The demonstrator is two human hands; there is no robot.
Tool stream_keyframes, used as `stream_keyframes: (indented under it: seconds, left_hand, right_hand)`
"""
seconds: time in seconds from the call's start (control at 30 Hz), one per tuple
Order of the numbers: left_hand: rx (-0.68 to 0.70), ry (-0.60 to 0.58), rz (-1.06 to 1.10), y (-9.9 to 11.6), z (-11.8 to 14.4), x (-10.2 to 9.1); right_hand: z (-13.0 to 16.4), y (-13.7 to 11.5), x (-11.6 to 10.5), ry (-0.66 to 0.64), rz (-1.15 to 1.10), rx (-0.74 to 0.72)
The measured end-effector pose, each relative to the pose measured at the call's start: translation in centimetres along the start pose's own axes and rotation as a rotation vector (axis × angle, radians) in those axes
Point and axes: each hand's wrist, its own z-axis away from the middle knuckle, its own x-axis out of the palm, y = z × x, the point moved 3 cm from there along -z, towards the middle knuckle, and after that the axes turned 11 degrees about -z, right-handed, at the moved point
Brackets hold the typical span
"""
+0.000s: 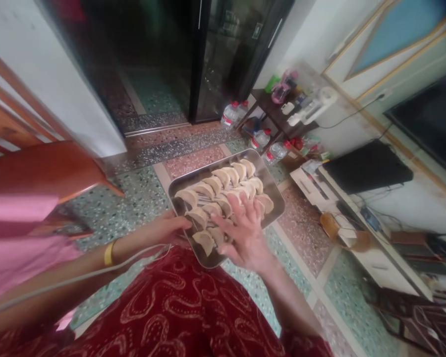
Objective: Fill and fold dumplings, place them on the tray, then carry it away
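Observation:
A metal tray (277,191) holds rows of pale, crescent-shaped dumplings (222,179). At the tray's near left edge, my left hand (173,227) grips the rim, its thumb on top and the other fingers mostly hidden beneath. My right hand (247,233) is spread over the dumplings in the near right half, palm down with the fingers apart. Whether its fingertips touch the dumplings I cannot tell. A yellow band (109,253) circles my left wrist, and a pale cable (134,258) runs along that forearm.
An orange wooden chair (44,168) stands at the left, near pink cloth (26,238). Ahead is a dark-framed glass door (223,64). Water bottles (230,116) sit by a dark shelf (273,111). A white TV cabinet (379,248) lines the right over a speckled floor (134,193).

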Motion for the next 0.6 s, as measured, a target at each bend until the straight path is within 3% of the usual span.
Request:
stream_keyframes:
  seconds: [0.17,0.33,0.47,0.6]
  left_hand:
    - [0.041,0.056,-0.012,3.8,-6.4,-2.0]
    - [0.030,0.218,0.090,8.0,-12.2,-3.1]
    - [0.068,0.313,0.214,11.5,-15.1,-3.7]
    - [0.114,0.373,0.299,14.6,-17.2,-5.8]
  right_hand:
    - [-6.2,6.5,1.4,-0.090,-0.005,-0.061]
    - [-13.6,14.9,0.8,-0.120,-0.025,-0.108]
    - [-20.4,20.1,0.3,-0.122,-0.030,-0.145]
    - [-26.9,23.0,1.2,-0.185,-0.034,-0.192]
